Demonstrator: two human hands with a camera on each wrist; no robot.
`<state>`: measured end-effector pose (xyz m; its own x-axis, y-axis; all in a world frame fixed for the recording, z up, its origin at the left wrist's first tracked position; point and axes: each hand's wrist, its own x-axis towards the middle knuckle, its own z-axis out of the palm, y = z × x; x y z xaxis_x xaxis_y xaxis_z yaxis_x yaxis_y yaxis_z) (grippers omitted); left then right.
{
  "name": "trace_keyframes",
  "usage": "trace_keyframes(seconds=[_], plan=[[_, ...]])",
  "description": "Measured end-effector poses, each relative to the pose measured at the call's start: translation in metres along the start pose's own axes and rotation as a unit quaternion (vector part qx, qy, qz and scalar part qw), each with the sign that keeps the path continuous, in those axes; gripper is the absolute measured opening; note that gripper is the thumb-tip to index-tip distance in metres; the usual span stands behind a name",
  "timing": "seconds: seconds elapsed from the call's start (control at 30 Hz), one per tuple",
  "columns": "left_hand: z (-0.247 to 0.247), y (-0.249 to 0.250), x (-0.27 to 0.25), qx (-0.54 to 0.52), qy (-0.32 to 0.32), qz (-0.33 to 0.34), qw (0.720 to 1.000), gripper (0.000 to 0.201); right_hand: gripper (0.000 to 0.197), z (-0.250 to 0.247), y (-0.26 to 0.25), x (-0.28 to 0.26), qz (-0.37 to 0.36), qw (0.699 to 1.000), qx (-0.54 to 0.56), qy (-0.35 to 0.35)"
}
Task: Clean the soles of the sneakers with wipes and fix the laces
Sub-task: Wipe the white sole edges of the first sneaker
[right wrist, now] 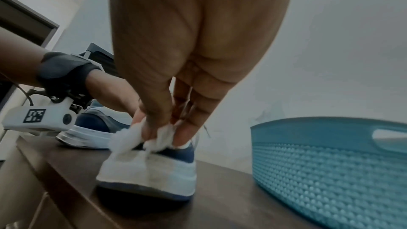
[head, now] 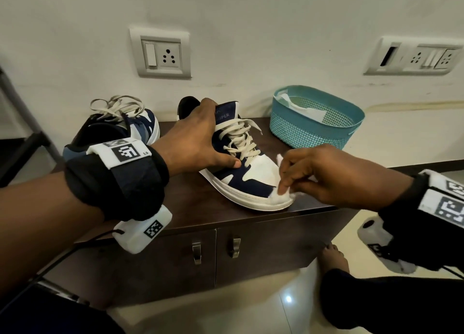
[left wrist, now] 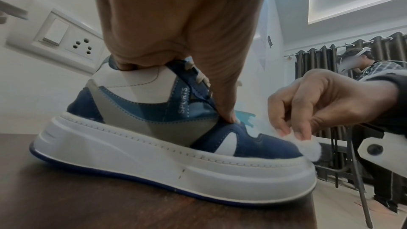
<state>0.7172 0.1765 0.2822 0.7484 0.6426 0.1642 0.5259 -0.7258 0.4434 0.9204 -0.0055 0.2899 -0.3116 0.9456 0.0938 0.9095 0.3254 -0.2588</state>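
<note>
A navy-and-white sneaker with cream laces stands upright on the dark wooden cabinet top, toe toward me. My left hand grips it over the collar, thumb against its side. My right hand pinches a white wipe against the toe, just above the thick white sole. The wipe is bunched between thumb and fingers. The second sneaker lies behind my left wrist with loose laces.
A teal perforated basket holding a white sheet stands at the back right of the cabinet. Wall sockets sit above. Cabinet doors with metal handles are below. Another person stands by dark curtains.
</note>
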Motion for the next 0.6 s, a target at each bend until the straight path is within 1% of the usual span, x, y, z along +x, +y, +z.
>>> trace_keyframes(seconds=[0.07,0.13,0.17,0.2,0.23,0.33,0.37,0.4,0.53,0.6], plan=[[0.001,0.0,0.0,0.002,0.003,-0.003,1.0,0.09,0.025,-0.006,0.009,-0.003,0.042,0.998,-0.027,-0.04],[0.001,0.0,0.001,0.002,0.005,-0.004,1.0,0.088,0.029,-0.009,0.02,-0.006,0.116,0.988,-0.055,-0.088],[0.001,0.0,0.001,0.002,0.005,-0.004,1.0,0.088,0.031,-0.009,0.023,-0.008,0.15,0.983,-0.05,-0.092],[0.001,0.0,0.001,0.002,0.005,-0.002,1.0,0.088,0.031,-0.01,0.024,-0.009,0.174,0.981,-0.031,-0.075],[0.001,0.0,0.0,0.002,0.005,-0.001,1.0,0.089,0.031,-0.012,0.024,-0.01,0.19,0.981,-0.005,-0.042],[0.001,0.0,0.001,0.004,0.006,0.002,1.0,0.089,0.026,-0.012,0.016,-0.003,0.197,0.973,0.057,0.109],[0.002,0.0,0.001,0.005,0.006,0.002,1.0,0.089,0.024,-0.01,0.013,0.001,0.196,0.968,0.07,0.142],[0.001,0.0,0.001,0.005,0.006,0.002,1.0,0.09,0.023,-0.006,0.009,0.006,0.195,0.965,0.079,0.154],[0.001,0.001,0.0,0.009,0.005,0.002,1.0,0.089,0.021,0.012,-0.006,0.013,0.177,0.974,0.096,0.103],[0.001,0.0,0.0,0.01,0.003,0.001,1.0,0.085,0.02,0.015,-0.013,0.014,0.164,0.976,0.102,0.098]])
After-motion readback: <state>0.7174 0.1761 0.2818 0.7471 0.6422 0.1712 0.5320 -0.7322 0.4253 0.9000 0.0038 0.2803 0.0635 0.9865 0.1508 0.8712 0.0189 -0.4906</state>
